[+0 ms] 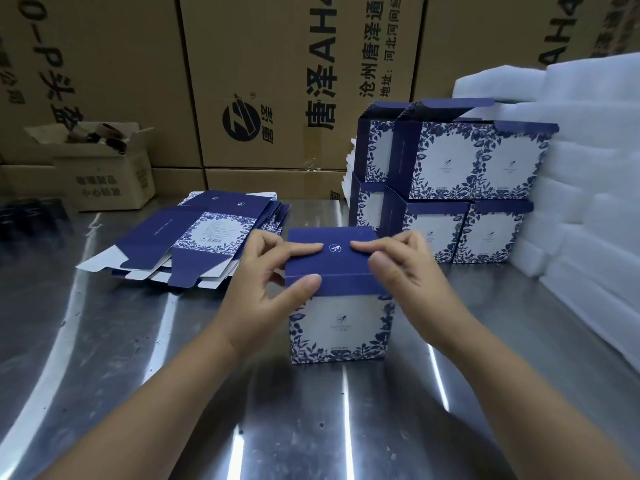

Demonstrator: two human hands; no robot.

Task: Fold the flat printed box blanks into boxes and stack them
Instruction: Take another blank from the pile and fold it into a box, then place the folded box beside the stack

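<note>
- One box (341,320) stands upright on the steel table (138,358), dead centre and close in front of the person, its blue top flap folded down flat.
- The left hand (263,282) lays its index finger straight along the flap while the thumb presses the front fold; between them they pinch the flap's left edge, and the other fingers are curled back.
- The right hand (408,271) mirrors it: index finger on top, thumb on the front fold, nipping the right edge.
- Both index fingertips nearly meet at the small logo, so my read is that this flap is being tucked home and this box is all but done.
- Finished work: the stack of boxes (446,157) sits just behind and to the right, and I count six showing, in two tiers of three. Any more behind are hidden.
- The upper tier's lids stand open.
- Still to do: the pile of flat blanks (194,237) is fanned out on the left, several sheets deep and too overlapped to count.
- So there's one in hand, six stacked and a fair pile waiting; the job looks well underway but far from finished.
- White foam sheets (588,168) are heaped on the right, with big brown cartons (277,81) behind.
</note>
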